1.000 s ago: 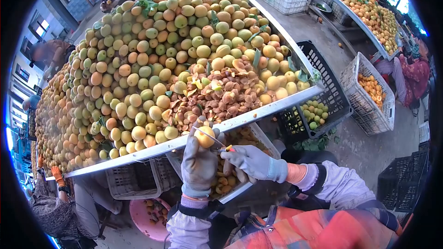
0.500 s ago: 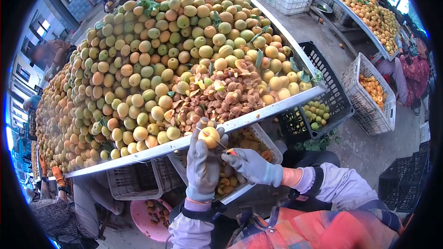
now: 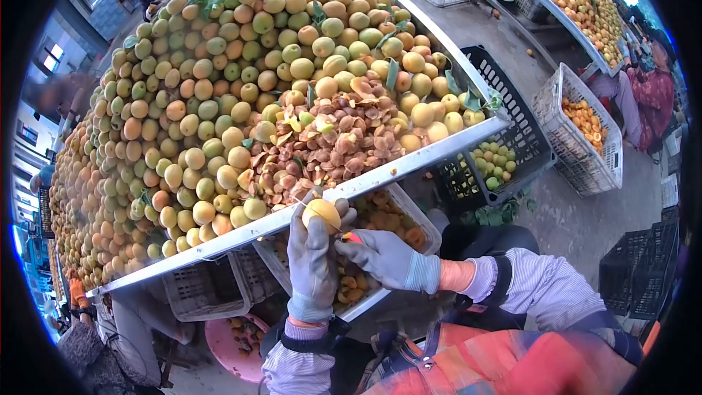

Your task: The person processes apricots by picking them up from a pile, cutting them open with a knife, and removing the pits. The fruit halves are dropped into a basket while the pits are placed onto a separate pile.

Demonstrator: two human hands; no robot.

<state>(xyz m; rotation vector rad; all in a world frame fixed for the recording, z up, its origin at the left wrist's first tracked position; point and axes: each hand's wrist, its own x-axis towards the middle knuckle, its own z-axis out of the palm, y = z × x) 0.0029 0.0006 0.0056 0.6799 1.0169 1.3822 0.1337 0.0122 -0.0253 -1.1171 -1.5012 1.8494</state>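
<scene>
Your table (image 3: 183, 255) carries a high heap of yellow, green and blushed apricots (image 3: 212, 106), a few leaves among them. Brown pits (image 3: 329, 139) make a smaller pile on it, close to the edge nearest you. Partly under that edge sits the near crate (image 3: 423, 213), holding cut pieces (image 3: 355, 285) in yellow and orange. Left of it, also below the table edge, is a grey crate (image 3: 212, 316); its inside is too dark to read. Lower down on your side of the table, a pink basin (image 3: 225, 355) holds small dark bits and pieces (image 3: 245, 329). Just beside the table's right corner, a black crate (image 3: 504, 80) holds green fruit (image 3: 493, 164). Farther right of the table, a white crate (image 3: 585, 164) holds orange pieces (image 3: 583, 126).

The fruit in hand (image 3: 322, 216) is on your side of the table, just beside its near edge and above the near crate. Your gloved left hand (image 3: 313, 260) has it at the fingertips, above the palm, fingers curled around its sides. Your gloved right hand (image 3: 387, 257) is closed around the red-handled knife (image 3: 352, 237), its thin blade reaching the fruit; you cannot tell how deep it goes.
</scene>
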